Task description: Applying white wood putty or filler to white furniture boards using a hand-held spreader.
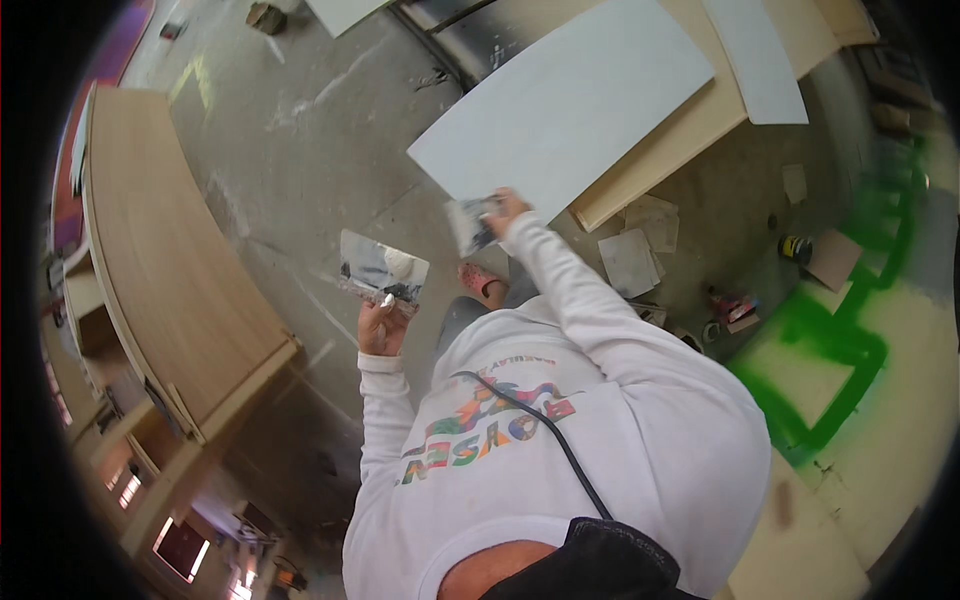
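My left hand [378,328] is closed on a wide metal putty scraper [368,260], held flat in front of me. A lump of white putty [400,263] sits on its blade, and dark smears mark the metal. My right hand [510,210] grips a second putty scraper [465,225], smeared white and dark and slightly blurred by motion. This scraper is at the near end of a large white panel [570,105]; whether it touches the panel I cannot tell. The panel lies on a pale wooden board [660,145].
A narrower white panel [757,60] lies farther right. To the left stands a long wooden cabinet [185,260]. Paper sheets [630,262], a dark can [795,248] and green-sprayed boards [830,350] are on the right. My foot in a pink clog [480,283] shows below the scrapers.
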A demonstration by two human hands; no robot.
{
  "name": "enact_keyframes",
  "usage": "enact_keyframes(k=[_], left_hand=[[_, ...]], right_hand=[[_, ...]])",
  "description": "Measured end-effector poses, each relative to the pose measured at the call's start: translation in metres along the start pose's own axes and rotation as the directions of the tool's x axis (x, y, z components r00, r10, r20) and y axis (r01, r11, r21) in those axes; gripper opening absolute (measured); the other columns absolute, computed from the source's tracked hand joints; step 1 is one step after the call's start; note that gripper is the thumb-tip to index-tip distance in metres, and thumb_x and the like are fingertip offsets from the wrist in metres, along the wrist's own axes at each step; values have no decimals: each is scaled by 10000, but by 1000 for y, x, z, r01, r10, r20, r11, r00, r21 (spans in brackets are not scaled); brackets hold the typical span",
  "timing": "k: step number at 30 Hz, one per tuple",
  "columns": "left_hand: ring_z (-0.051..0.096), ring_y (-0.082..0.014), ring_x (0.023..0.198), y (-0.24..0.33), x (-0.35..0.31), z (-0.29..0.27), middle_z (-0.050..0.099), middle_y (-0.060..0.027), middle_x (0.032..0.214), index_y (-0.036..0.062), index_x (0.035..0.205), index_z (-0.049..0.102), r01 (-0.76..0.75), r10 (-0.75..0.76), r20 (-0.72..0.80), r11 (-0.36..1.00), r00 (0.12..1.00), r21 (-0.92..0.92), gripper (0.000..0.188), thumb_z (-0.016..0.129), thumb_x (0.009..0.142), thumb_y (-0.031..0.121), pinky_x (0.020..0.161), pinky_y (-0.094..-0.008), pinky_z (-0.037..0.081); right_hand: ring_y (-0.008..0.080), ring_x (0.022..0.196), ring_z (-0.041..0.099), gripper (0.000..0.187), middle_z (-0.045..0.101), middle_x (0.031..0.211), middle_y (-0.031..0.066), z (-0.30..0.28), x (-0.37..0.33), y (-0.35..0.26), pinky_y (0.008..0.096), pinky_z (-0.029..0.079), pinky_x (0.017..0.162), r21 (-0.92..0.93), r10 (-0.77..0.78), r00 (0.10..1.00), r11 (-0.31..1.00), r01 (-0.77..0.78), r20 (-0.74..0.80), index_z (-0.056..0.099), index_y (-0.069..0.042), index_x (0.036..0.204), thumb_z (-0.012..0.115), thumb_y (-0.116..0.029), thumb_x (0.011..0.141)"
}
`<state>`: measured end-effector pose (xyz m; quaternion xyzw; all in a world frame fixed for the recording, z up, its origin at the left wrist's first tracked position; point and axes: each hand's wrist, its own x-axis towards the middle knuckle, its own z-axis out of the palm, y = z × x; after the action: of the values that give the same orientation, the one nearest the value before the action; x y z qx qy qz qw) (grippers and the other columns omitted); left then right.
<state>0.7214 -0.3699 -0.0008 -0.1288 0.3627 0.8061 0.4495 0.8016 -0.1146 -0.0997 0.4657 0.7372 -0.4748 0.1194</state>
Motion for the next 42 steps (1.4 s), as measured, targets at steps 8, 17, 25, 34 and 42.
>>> enact_keyframes(k=[8, 17, 25, 34, 42], left_hand=[[553, -223, 889, 12, 95, 80, 533, -86, 1025, 56, 1123, 393, 219, -253, 118, 945, 960, 241, 434, 536, 713, 47, 724, -376, 485], [542, -256, 924, -34, 184, 174, 514, -126, 1059, 6, 1156, 356, 386, -398, -27, 868, 917, 311, 502, 562, 700, 46, 735, -386, 480], [500, -265, 1004, -49, 212, 195, 473, -131, 1127, 8, 1189, 320, 409, -373, -183, 880, 910, 243, 529, 528, 702, 16, 813, -403, 442], [518, -259, 974, -51, 224, 193, 502, -123, 1089, 1, 1167, 351, 406, -352, -268, 895, 897, 183, 509, 545, 697, 27, 790, -397, 454], [561, -260, 884, -46, 231, 203, 532, -137, 1028, -21, 1136, 374, 422, -351, -315, 886, 882, 192, 473, 551, 701, 34, 705, -374, 490]], right_hand=[[191, 790, 546, 397, 542, 914, 123, -119, 78, 171, 296, 464, 690, 765, 515, 626, 606, 217, -585, 463, 11, 965, 642, 28, 611], [225, 916, 535, 523, 513, 1044, 130, -302, 209, 205, 297, 436, 797, 571, 522, 360, 820, 39, -773, 385, 14, 1091, 625, 1, 626], [309, 966, 517, 405, 519, 1041, 191, -435, 356, 113, 349, 430, 818, 218, 352, 536, 929, -299, -767, 415, 9, 997, 574, -116, 645], [303, 975, 514, 396, 530, 1049, 176, -415, 413, 22, 337, 409, 840, -531, -292, 725, 839, -119, -623, 476, -45, 1068, 545, -114, 684], [297, 920, 535, 352, 558, 995, 148, -450, 416, 40, 354, 430, 800, -88, -67, 671, 996, 3, -738, 521, -57, 1030, 560, -121, 686]])
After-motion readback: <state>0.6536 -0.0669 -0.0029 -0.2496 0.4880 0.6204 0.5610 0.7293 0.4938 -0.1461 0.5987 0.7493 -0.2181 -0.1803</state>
